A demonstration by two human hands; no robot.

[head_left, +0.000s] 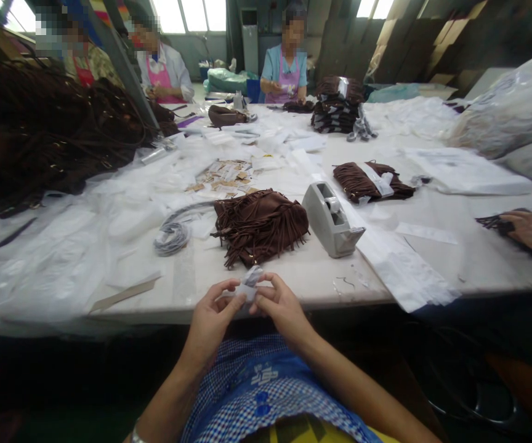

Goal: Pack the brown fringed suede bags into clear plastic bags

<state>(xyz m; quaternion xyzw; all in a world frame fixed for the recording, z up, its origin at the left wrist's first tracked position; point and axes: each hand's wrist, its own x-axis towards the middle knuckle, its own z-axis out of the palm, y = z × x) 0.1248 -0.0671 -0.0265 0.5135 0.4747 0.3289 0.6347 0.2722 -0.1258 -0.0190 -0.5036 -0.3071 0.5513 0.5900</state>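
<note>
"While both hands meet just above the table's [481,266] near edge, what lies between them?"

"A small white piece [246,291] with a crumpled grey end [253,275]; whether it is paper or film cannot be told. The left hand [220,301] pinches it between thumb and fingers. The right hand [279,301] pinches the opposite side, its fingertips partly hidden."

"Why use fingertips rather than the whole palm?"

"The piece is slight; a fingertip hold probably keeps it steady and its upper end in sight. The grey end points away from the wearer."

"And the brown bag [263,224]?"

"It lies on the table directly beyond both hands, fringe spread, untouched. So near a position presumably keeps it within easy reach."

"What flanks it?"

"Ahead and to the left of the left hand, a grey coil [172,239] sits flat, its tail running toward the bag; coiling likely keeps that length from trailing. Ahead and to the right of the right hand stands a tape dispenser [333,224], upright, apparently where that hand can reach it. Farther out on the same side, a brown bundle [372,180] is bound by a pale band, which seems to hold its fringe together."
</note>
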